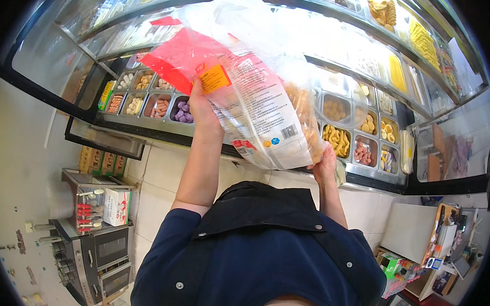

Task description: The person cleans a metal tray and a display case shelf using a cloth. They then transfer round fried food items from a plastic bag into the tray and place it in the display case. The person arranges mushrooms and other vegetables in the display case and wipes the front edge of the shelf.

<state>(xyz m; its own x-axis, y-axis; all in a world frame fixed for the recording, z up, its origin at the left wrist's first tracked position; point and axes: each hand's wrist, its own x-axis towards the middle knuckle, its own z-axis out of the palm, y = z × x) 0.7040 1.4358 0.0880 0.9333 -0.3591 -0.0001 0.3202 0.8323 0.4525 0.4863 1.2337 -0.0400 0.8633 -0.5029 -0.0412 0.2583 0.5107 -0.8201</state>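
I hold a large plastic food bag [260, 108] up in front of the display case. Its red and white back bears printed writing and a barcode. Through the clear side, tan-orange food pieces [305, 114] show. My left hand [206, 107] grips the bag's left edge near the red top, with the thumb on an orange printed panel. At the bag's lower right corner, my right hand [326, 163] pinches the plastic. A greenish cloth [340, 173] hangs beside my right wrist. Behind the bag, part of the case and its middle trays are hidden.
Metal trays of food line the case: purple pieces [182, 111], sausages [160, 108], yellow twisted pieces [336, 141] and pink pieces [364, 154]. Glass shelves [273, 7] rise above. An open black-framed panel [106, 137] juts out left. A steel oven [108, 254] stands lower left.
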